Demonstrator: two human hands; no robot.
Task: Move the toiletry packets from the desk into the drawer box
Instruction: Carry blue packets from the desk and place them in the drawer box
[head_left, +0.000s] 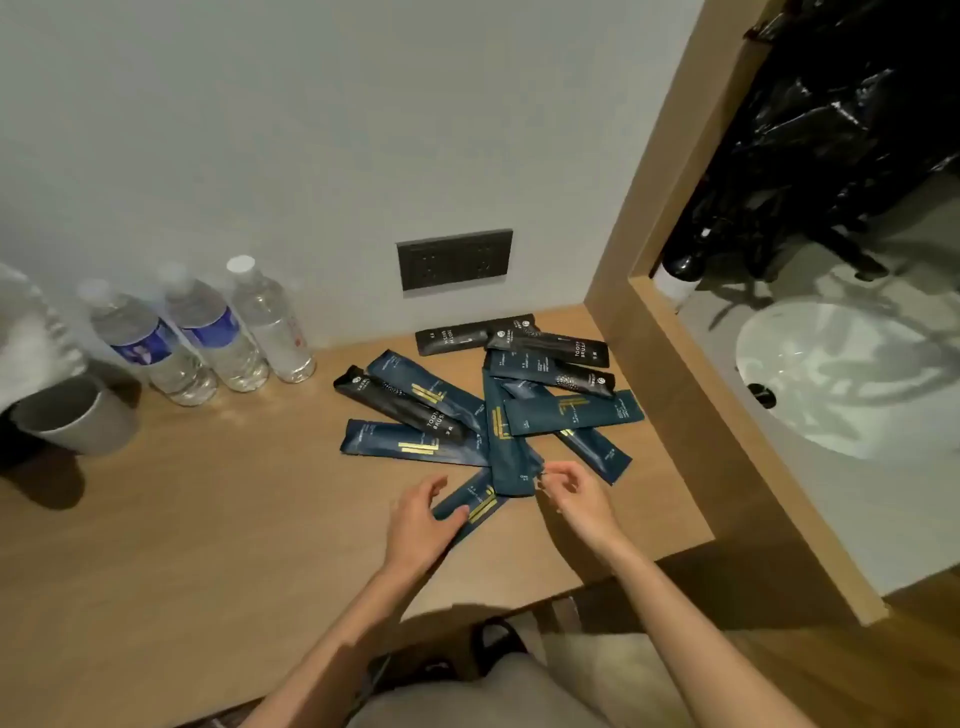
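Note:
Several long toiletry packets (488, 405), dark blue with gold stripes or black with white print, lie fanned and overlapping on the wooden desk (218, 519) near its right end. My left hand (421, 519) grips the nearest blue packet (480, 501), thumb across its top and fingers curved over its left edge. My right hand (576, 493) hovers just right of the lower end of an upright blue packet (509, 457). Its fingers are loosely curled, the tips close to the packet's edge, and it holds nothing. No drawer box is in view.
Three water bottles (208, 338) stand at the back left by the wall, with a grey cup (78, 415) further left. A dark socket panel (454, 258) is on the wall. A wooden frame (675, 389) borders the desk on the right, with a white basin (841, 374) beyond.

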